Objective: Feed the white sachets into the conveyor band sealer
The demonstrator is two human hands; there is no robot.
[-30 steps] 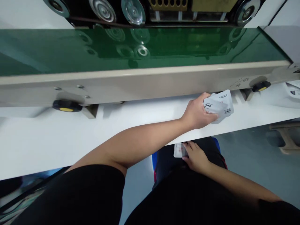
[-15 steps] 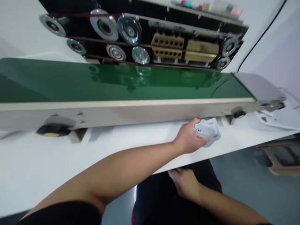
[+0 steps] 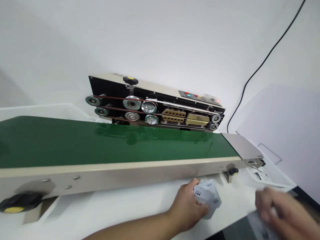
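My left hand (image 3: 186, 206) reaches across the white table (image 3: 112, 210) and grips a small white printed pouch (image 3: 207, 196) just in front of the conveyor frame. My right hand (image 3: 282, 210) is at the lower right, smeared by motion, above the table edge. A white pouch (image 3: 260, 226) shows under it; whether the fingers grip it I cannot tell. The green conveyor belt (image 3: 100, 141) runs across the view behind my left hand.
A band sealer head (image 3: 155, 110) with silver pulleys and brass blocks stands behind the belt, with its control panel (image 3: 200, 96) on top. A black cable (image 3: 262, 63) hangs on the white wall. White pouches (image 3: 262, 176) lie past the belt's right end. A black-yellow knob (image 3: 15, 203) is at bottom left.
The camera has tilted up, so the sealer head and wall show. My right hand rose from my lap to table height at the right. My left hand keeps the pouch.
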